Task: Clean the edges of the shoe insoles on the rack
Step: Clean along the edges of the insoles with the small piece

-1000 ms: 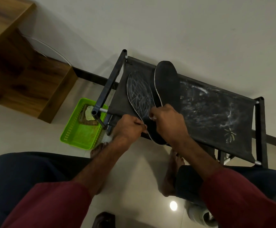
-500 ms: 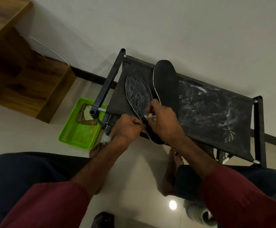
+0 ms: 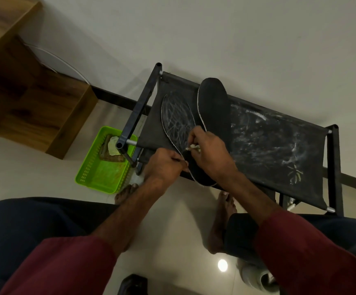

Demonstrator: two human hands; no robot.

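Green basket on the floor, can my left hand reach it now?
Probably, once freed: the left hand grips the patterned insole, but the green basket lies on open floor beside the rack.

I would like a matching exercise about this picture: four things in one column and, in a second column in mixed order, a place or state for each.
Column 1
1. basket
2. left hand
3. right hand
4. plain insole

Column 2
a. pinches a small white piece
b. green, left of the rack
c. lies on the rack, right of the lined insole
d. holds the lined insole's edge

Pairs: 1-b, 2-d, 3-a, 4-c
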